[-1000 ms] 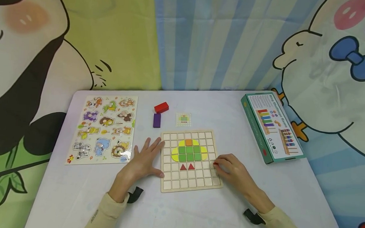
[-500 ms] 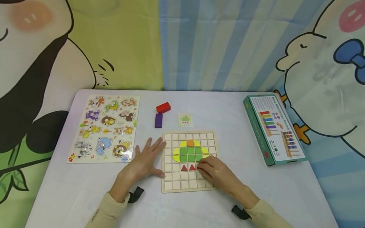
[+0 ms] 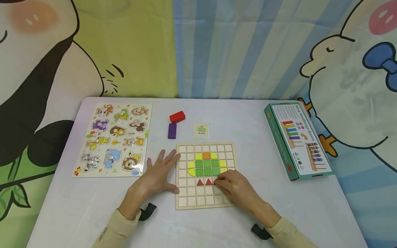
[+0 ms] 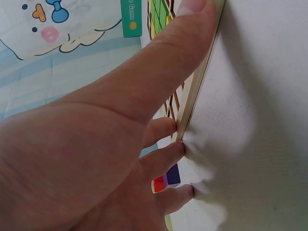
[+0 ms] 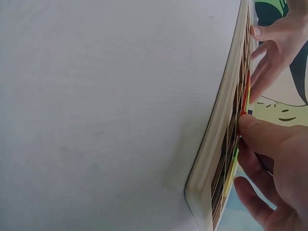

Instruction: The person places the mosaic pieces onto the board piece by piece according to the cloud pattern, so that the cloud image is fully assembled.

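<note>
Lower centre of frame: square wooden grid board (image 3: 204, 202) flat on white tabletop (image 3: 314, 203). Left hand (image 3: 158, 174) spread flat against its left edge. Right hand (image 3: 234, 186) curled over a small red piece (image 3: 214, 182), grip unclear.

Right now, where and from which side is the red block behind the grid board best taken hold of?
Judging by its pose, grip the red block across its two long sides, coming from above. It lies flat on the table, clear of the purple block just in front, so both long faces look free for thumb and finger.
</note>
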Demonstrator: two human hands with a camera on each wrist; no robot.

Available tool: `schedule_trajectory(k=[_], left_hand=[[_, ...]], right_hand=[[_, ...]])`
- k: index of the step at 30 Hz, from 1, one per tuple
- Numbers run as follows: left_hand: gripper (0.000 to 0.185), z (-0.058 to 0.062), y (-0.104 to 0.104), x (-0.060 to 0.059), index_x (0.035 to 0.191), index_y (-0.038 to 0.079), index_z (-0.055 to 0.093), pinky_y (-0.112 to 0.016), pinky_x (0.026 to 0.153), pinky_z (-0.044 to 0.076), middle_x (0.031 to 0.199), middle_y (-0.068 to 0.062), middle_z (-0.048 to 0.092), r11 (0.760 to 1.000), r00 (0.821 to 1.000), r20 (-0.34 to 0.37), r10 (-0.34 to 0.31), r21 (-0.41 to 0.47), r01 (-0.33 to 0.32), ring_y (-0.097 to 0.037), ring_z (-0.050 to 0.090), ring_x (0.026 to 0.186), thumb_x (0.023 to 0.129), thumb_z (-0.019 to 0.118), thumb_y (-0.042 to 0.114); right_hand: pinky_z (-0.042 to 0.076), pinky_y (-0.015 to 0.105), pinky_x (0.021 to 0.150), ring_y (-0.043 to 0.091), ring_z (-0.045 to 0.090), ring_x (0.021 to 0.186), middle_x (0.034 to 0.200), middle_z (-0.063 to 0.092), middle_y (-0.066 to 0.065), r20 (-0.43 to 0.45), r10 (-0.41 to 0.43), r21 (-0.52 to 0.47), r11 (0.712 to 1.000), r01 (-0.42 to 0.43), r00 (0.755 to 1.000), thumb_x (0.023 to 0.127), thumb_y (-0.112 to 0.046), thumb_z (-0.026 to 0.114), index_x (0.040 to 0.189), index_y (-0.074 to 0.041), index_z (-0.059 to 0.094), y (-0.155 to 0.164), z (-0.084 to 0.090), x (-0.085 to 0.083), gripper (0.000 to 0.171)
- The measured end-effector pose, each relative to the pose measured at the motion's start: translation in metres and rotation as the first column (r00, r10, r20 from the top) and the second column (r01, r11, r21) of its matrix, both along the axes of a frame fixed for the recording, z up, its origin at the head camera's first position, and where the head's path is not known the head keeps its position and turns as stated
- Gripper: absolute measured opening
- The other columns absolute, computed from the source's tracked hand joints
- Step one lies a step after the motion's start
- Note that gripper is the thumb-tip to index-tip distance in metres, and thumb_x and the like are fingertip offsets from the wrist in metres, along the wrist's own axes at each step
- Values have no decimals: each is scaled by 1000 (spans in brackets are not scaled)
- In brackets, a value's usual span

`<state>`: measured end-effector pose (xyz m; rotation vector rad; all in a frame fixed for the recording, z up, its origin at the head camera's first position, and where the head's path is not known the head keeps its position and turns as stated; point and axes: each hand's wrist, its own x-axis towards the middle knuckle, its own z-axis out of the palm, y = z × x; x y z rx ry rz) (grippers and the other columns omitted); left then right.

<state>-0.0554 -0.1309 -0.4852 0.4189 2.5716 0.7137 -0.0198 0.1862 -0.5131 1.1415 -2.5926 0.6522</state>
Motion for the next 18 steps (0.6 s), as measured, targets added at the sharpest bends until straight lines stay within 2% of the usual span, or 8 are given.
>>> schedule_trajectory(k=[9, 18], left_hand=[[126, -1, 1, 0, 162, 16, 27, -81, 113, -4, 172, -6, 12, 1000, 1000, -1, 4, 2, -4, -43, -2, 158, 60, 97, 36], [127, 0, 0, 0, 162, 16, 26, -81, 113, -4, 172, -6, 12, 1000, 1000, 2, 1, 0, -1, -42, -3, 158, 60, 97, 37]], right_hand=[[59, 27, 78, 11, 67, 89, 93, 73, -3, 116, -80, -2, 997, 81, 990, 78, -10, 87, 95, -13, 83, -3, 6, 1, 18], [59, 23, 76, 7, 67, 88, 91, 73, -6, 237, -136, 34, 991, 131, 962, 80, -10, 85, 93, -14, 83, -9, 18, -4, 14]])
